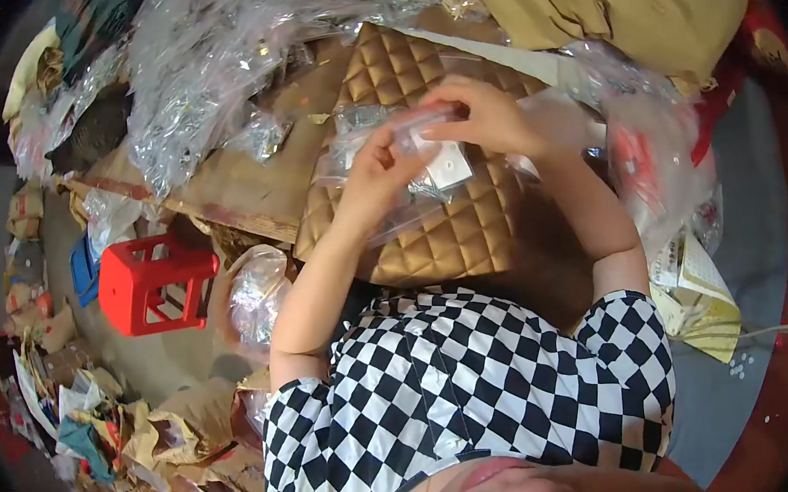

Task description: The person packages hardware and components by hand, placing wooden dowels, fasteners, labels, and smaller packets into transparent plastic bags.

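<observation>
Over the front of a brown quilted mat (451,252), the person's two hands meet around a clear plastic bag (414,140), with both forearms reaching forward and slanting inward from the checked shirt (443,365). The left arm is bent at the elbow, its forearm rising toward the mat; the left hand (381,169) has its fingers curled inward and its thumb stretched toward the other hand, gripping the near left part of the bag. The right arm is bent too, its elbow out to the side and its forearm angled in; the right hand (484,121) is arched at the wrist, the forefinger and thumb curving toward the bag's right side. Whether those two fingertips pinch the plastic, I cannot tell. The bag sits between the hands, above the mat. Just below the fingers shows a white card (449,166) with a small mark near its middle; whether it lies inside the bag or beneath it is unclear. Beyond the left hand, small clear packets (359,118) rest on the mat. A red stool (137,288) stands well apart, out past the left forearm.
</observation>
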Motion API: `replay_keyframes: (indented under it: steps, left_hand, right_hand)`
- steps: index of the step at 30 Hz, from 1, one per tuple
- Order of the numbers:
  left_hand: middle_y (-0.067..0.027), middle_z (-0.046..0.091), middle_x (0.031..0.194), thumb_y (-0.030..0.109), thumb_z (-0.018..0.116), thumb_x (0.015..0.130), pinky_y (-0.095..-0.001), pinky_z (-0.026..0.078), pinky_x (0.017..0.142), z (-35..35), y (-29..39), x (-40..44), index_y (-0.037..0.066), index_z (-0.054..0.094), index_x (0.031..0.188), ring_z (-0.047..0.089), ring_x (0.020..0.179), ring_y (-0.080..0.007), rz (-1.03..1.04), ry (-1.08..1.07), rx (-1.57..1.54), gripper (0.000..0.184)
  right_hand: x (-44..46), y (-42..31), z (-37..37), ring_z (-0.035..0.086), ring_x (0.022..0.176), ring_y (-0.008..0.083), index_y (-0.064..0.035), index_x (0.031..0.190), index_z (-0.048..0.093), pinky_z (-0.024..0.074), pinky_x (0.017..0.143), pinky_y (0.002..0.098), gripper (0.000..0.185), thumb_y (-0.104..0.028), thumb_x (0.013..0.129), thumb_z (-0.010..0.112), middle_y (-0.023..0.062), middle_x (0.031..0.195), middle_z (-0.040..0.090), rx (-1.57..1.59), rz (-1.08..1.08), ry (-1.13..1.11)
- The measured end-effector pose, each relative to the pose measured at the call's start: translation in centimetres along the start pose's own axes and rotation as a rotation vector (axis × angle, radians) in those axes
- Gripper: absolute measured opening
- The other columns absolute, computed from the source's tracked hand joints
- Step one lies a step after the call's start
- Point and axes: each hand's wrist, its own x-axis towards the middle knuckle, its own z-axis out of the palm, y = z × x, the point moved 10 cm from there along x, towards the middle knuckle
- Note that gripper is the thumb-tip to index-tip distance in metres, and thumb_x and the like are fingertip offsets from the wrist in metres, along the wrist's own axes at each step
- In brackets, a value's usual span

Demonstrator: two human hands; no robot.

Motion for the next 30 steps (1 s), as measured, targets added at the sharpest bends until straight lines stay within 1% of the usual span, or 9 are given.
replay_keyframes:
  steps: [3, 5, 12, 17, 19, 21, 25, 28, 30]
  left_hand:
    - [-0.0048, 0.065, 0.108, -0.002, 0.068, 0.085, -0.0197, 0.046, 0.075, 0.1, 1.2, -0.3, 0.005, 0.052, 0.126, 0.059, 0.092, -0.0065, 0.171, -0.029, 0.113, 0.045]
    - [-0.0055, 0.067, 0.101, -0.001, 0.067, 0.086, -0.0203, 0.046, 0.072, -2.4, -0.4, 0.4, 0.005, 0.052, 0.121, 0.060, 0.087, -0.0065, 0.061, 0.109, 0.117, 0.039]
    - [-0.0116, 0.069, 0.105, -0.008, 0.056, 0.082, -0.0268, 0.051, 0.085, -4.2, 0.5, 1.9, 0.000, 0.062, 0.097, 0.065, 0.095, -0.0162, 0.074, 0.090, -0.076, 0.019]
    - [-0.0121, 0.067, 0.111, 0.000, 0.057, 0.086, -0.0295, 0.050, 0.088, -3.1, 1.2, 0.4, 0.002, 0.061, 0.102, 0.064, 0.099, -0.0197, -0.194, -0.008, -0.494, 0.017]
    - [-0.0135, 0.066, 0.107, 0.005, 0.055, 0.086, -0.0345, 0.053, 0.082, -6.3, 5.9, 0.2, -0.001, 0.059, 0.108, 0.066, 0.092, -0.0256, 0.262, 0.132, 0.372, 0.023]
    - [-0.0178, 0.064, 0.105, 0.008, 0.059, 0.082, -0.0431, 0.050, 0.085, -12.0, 11.2, -1.8, -0.002, 0.057, 0.111, 0.063, 0.094, -0.0348, 0.426, 0.617, 1.364, 0.031]
    - [-0.0120, 0.064, 0.096, 0.012, 0.063, 0.079, -0.0485, 0.043, 0.088, -21.1, 13.2, -3.7, 0.009, 0.063, 0.097, 0.058, 0.098, -0.0334, 0.933, 1.092, 1.715, 0.017]
    - [-0.0076, 0.063, 0.093, 0.011, 0.061, 0.081, -0.0461, 0.046, 0.083, -23.7, 12.8, -1.0, 0.011, 0.064, 0.092, 0.059, 0.094, -0.0326, 0.496, 0.912, 1.894, 0.011]
    - [-0.0068, 0.063, 0.090, 0.010, 0.061, 0.082, -0.0445, 0.047, 0.078, -22.4, 13.4, -0.6, 0.011, 0.064, 0.091, 0.060, 0.091, -0.0316, 0.549, 0.837, 1.879, 0.010]
  right_hand:
    - [0.3, 1.6, 2.9, 0.060, 0.074, 0.0220, -0.0098, 0.105, 0.070, 0.0489, 0.069, 0.0327, 0.025, -0.021, 0.083, 0.073, 0.0072, 0.079, 0.061, 0.383, 0.277, -0.264]
    - [0.7, -1.5, 0.8, 0.061, 0.075, 0.0254, -0.0076, 0.094, 0.072, 0.0490, 0.067, 0.0344, 0.016, -0.020, 0.083, 0.071, 0.0083, 0.077, 0.060, 0.075, 0.140, -0.082]
    - [-2.0, -8.6, 5.9, 0.063, 0.082, 0.0228, -0.0092, 0.120, 0.064, 0.0512, 0.067, 0.0350, 0.040, -0.022, 0.082, 0.069, 0.0079, 0.093, 0.065, -0.788, -0.211, -0.103]
    - [-2.4, -5.5, 2.7, 0.064, 0.077, 0.0204, -0.0076, 0.115, 0.066, 0.0514, 0.065, 0.0306, 0.035, -0.017, 0.081, 0.072, 0.0069, 0.088, 0.066, -0.398, -0.145, 0.012]
    - [-2.6, -3.9, 1.0, 0.065, 0.078, 0.0165, -0.0074, 0.110, 0.068, 0.0523, 0.066, 0.0282, 0.033, -0.015, 0.079, 0.075, 0.0043, 0.088, 0.067, -0.236, -0.087, 0.055]
    - [-5.1, 2.4, -0.8, 0.065, 0.073, 0.0123, -0.0050, 0.103, 0.071, 0.0506, 0.064, 0.0251, 0.024, -0.013, 0.081, 0.076, 0.0015, 0.083, 0.068, 0.067, 0.639, 0.080]
    - [-9.6, 8.4, -0.7, 0.057, 0.062, 0.0072, -0.0015, 0.103, 0.069, 0.0452, 0.054, 0.0248, 0.028, -0.016, 0.080, 0.078, 0.0004, 0.081, 0.064, 0.570, 0.844, 0.348]
    - [-11.0, 9.2, -0.8, 0.055, 0.058, 0.0074, -0.0022, 0.096, 0.069, 0.0421, 0.050, 0.0225, 0.023, -0.017, 0.081, 0.077, 0.0006, 0.079, 0.063, 0.506, 0.856, 0.310]
    - [-11.5, 9.8, -0.5, 0.054, 0.058, 0.0069, -0.0025, 0.098, 0.069, 0.0408, 0.049, 0.0231, 0.025, -0.018, 0.081, 0.077, -0.0003, 0.076, 0.063, 0.448, 0.798, 0.212]
